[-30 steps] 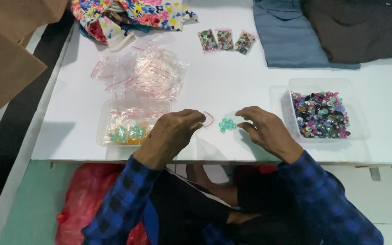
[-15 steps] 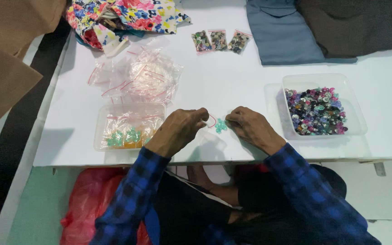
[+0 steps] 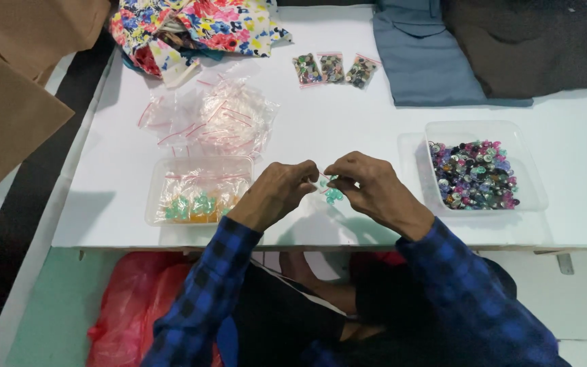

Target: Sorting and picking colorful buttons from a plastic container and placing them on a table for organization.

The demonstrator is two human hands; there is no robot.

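My left hand (image 3: 276,192) and my right hand (image 3: 371,188) meet over the near middle of the white table (image 3: 348,109). Between their fingertips they pinch a small clear zip bag with a red strip (image 3: 325,181), and green buttons (image 3: 334,196) show at its lower end. Left of my left hand stands a clear tub (image 3: 198,190) holding filled small bags with green and orange pieces. Right of my right hand stands a clear tray (image 3: 504,136) full of mixed coloured buttons (image 3: 473,175).
A heap of empty zip bags (image 3: 222,119) lies behind the tub. Three filled small bags (image 3: 333,69) lie at the back. Floral cloth (image 3: 191,27), a blue garment (image 3: 429,58) and a dark garment (image 3: 531,44) lie along the far edge. Red plastic bag (image 3: 137,306) under the table.
Both hands have drawn together from about a hand's width apart. The bag and green buttons, earlier between them on the table, are now pinched by both hands.
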